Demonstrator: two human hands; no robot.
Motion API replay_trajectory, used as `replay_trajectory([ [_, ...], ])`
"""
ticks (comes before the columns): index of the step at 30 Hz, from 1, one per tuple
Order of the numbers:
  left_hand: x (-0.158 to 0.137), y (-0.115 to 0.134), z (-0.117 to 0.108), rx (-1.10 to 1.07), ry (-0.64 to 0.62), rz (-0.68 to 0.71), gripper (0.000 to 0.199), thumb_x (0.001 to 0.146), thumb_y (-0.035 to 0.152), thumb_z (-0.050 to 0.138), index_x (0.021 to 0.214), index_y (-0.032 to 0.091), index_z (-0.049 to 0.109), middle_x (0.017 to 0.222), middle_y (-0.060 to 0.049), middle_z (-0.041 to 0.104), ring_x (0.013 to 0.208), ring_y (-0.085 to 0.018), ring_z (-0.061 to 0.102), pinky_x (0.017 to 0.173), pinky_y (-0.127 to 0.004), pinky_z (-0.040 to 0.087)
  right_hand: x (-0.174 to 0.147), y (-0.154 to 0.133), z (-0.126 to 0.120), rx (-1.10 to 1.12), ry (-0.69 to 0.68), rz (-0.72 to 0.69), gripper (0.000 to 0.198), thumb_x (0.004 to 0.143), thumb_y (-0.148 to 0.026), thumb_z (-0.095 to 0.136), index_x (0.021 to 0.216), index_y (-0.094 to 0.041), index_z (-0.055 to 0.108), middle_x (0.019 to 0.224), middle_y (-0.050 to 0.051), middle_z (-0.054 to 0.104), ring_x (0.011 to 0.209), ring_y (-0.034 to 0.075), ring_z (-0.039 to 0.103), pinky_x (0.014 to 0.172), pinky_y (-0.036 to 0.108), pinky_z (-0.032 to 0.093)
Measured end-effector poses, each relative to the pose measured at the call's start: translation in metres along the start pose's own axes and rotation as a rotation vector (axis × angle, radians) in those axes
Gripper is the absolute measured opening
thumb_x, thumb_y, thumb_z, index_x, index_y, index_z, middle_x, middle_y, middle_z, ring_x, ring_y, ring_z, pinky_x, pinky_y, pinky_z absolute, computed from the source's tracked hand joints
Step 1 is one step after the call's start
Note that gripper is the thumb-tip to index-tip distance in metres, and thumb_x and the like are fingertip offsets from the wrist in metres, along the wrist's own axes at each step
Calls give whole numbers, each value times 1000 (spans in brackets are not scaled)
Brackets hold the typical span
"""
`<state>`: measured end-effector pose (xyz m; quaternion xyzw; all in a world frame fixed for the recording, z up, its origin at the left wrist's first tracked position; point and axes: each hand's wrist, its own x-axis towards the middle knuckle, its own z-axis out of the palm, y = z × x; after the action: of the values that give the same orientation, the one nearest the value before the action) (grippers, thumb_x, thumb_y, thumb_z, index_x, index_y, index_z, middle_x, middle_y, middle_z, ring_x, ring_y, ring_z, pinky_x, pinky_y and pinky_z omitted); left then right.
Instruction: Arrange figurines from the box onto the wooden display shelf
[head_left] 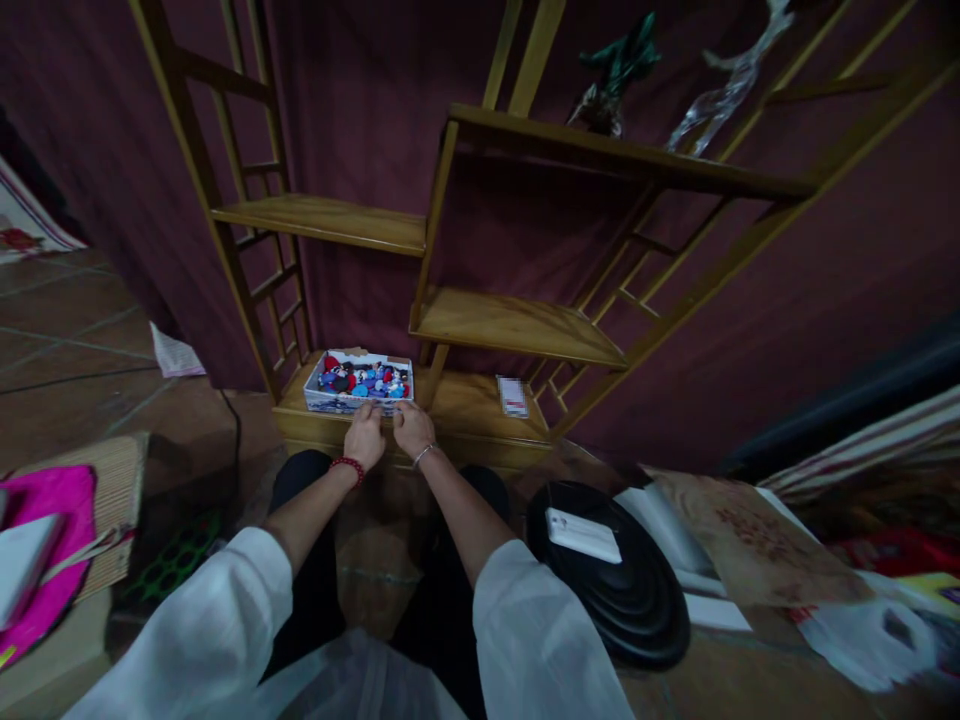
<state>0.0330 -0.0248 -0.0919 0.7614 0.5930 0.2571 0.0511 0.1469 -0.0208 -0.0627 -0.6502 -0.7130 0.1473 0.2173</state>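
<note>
A shallow open cardboard box (319,399) with a printed white and blue outside sits on the lowest wooden shelf at the left. Several small figures (367,379) in red, blue, black and white fill it. My left hand (365,437), with a red bead bracelet on the wrist, is in front of the box with its fingers bent and closed. Close beside it is my right hand (413,430), wearing a thin bracelet, its fingers curled too. Both sets of fingertips overlap the box's front wall in view. Whatever lies between them is too small to make out.
The wooden shelf unit (517,328) rises ahead, with a blurred card (513,396) on its bottom board. Two figurines (619,75) stand higher up. At right, a white phone (583,535) lies on a black round stool (637,610). A pink cloth (56,545) is at left.
</note>
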Motion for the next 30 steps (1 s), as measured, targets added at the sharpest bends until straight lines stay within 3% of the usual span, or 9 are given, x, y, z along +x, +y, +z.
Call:
replay_trajectory([
  [3,20,-9,-2,79,9,59,50,70,7,42,119,4,47,135,-17,36,130,-25,22,106,-37,25,14,0,-1,-142,5,-79,46,80,-18,41,126,-17,43,135,7,38,123,17,33,99,27,28],
  [7,38,-20,6,152,-64,21,60,69,16,47,127,3,38,141,-19,25,133,-30,9,105,-46,20,28,7,11,-226,-89,-24,59,78,-21,46,134,-19,29,144,7,21,132,22,12,102,37,21],
  [10,36,-28,18,195,-173,-57,64,69,15,45,132,9,32,142,-14,25,133,-30,10,104,-49,18,31,17,24,-250,-182,-30,63,78,-22,47,137,-20,24,145,6,18,133,20,9,105,39,12],
  [12,30,-33,26,210,-192,-35,70,68,12,44,136,11,26,144,-13,22,133,-28,8,104,-49,18,31,24,32,-255,-190,-44,67,77,-21,48,138,-21,20,146,5,16,133,19,6,106,39,10],
  [17,23,-42,37,212,-165,48,73,68,7,39,137,5,17,145,-15,15,133,-29,-3,102,-47,23,27,27,39,-239,-177,-31,75,75,-20,50,139,-21,12,147,5,7,134,19,0,104,39,16],
  [21,26,-45,44,191,-140,89,70,70,6,38,136,0,17,144,-20,15,132,-31,-7,105,-49,16,25,20,42,-234,-196,10,75,75,-15,47,139,-20,9,148,5,4,134,19,-2,102,39,23],
  [30,24,-39,43,72,-42,89,70,67,18,48,131,-3,27,136,-23,27,132,-32,4,107,-46,13,20,23,45,-259,-157,-6,69,79,-21,45,139,-20,12,148,4,3,134,17,-4,104,39,22],
])
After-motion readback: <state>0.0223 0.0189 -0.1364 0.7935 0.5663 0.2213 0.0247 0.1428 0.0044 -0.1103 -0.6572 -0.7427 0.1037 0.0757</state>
